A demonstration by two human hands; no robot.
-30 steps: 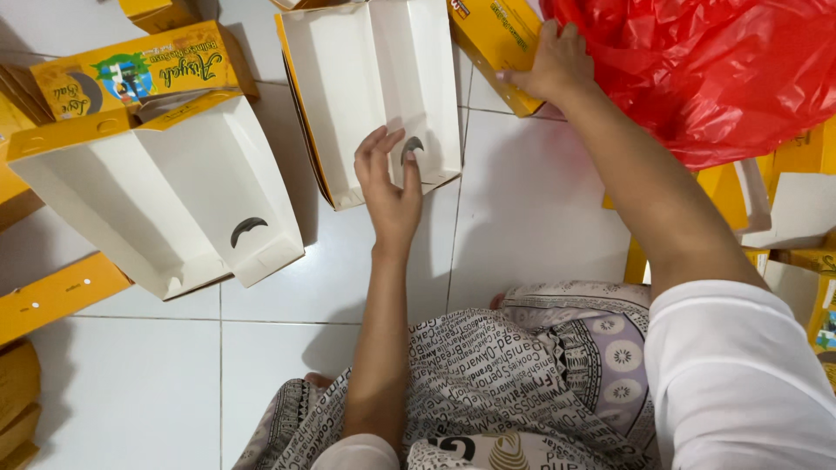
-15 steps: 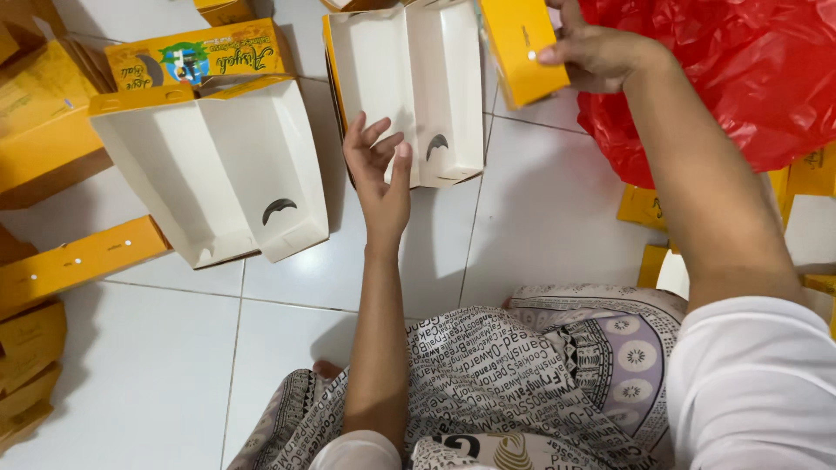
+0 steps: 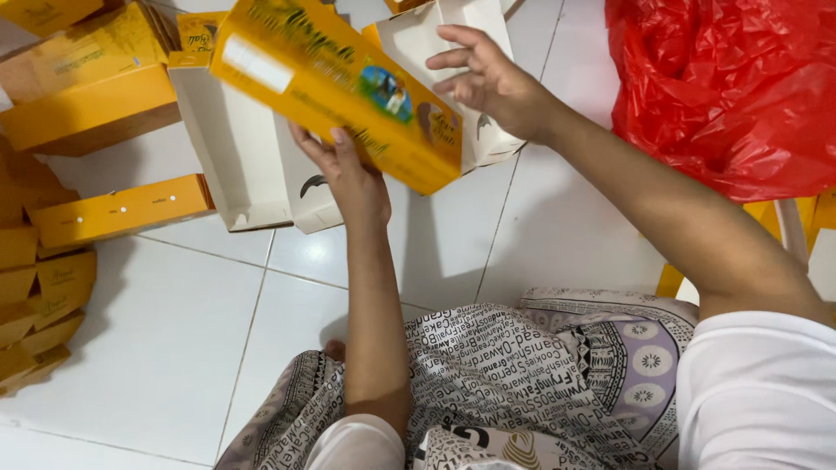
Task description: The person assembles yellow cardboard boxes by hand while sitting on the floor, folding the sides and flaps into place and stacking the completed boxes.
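The yellow carton (image 3: pixel 340 87) is held tilted above the white tiled floor (image 3: pixel 174 348), its long axis running from upper left down to lower right, blurred in the head view. The left hand (image 3: pixel 348 178) grips it from beneath at the lower long edge, thumb and fingers clamped on the card. The right hand (image 3: pixel 488 78) sits at the carton's right end with fingers spread; whether it is touching the end cannot be told. Under and behind the carton lie two open white trays (image 3: pixel 235 157), one partly covered by it, the other (image 3: pixel 470 52) behind the right hand. Left of the trays, flat yellow boxes (image 3: pixel 87 96) and a stack of folded yellow card (image 3: pixel 35 305) crowd the left edge. A red plastic bag (image 3: pixel 731 87) fills the upper right, close to the right forearm. Bare floor lies open between the trays and the person's patterned lap (image 3: pixel 505 383), and that is the only free room.
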